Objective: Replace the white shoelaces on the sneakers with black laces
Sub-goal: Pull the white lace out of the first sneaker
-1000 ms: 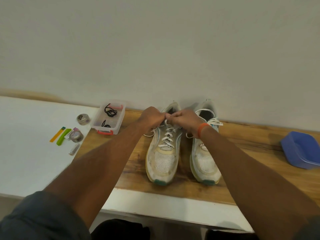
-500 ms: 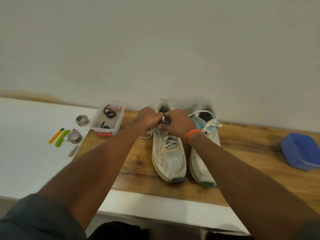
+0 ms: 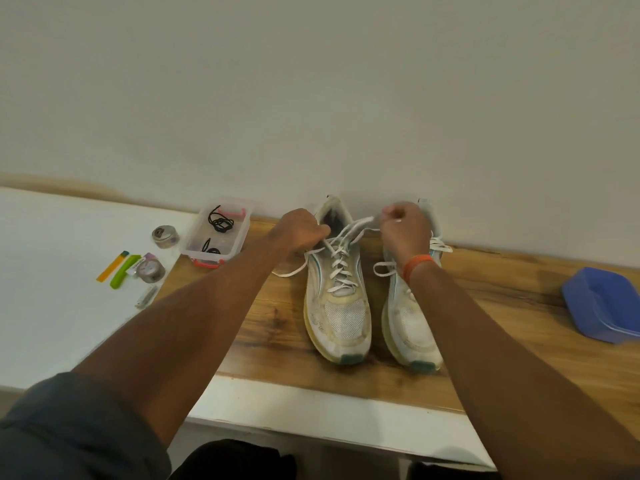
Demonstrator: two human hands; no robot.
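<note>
The right hand [image 3: 404,229] covers the collar of the right sneaker [image 3: 412,323], and the right forearm hides part of its laces. The fingers of this hand are curled and pinch the white shoelace [image 3: 353,227] of the left sneaker [image 3: 337,292], which runs from the top eyelets up to the hand. The left hand [image 3: 298,231] is closed at the collar of the left sneaker; what it holds I cannot see. Both sneakers stand on the wooden tabletop [image 3: 277,327], heels near the wall. The black laces [image 3: 219,221] lie in a clear plastic box [image 3: 239,242] to the left. A blue container [image 3: 602,303] is cut off at the right edge.
</note>
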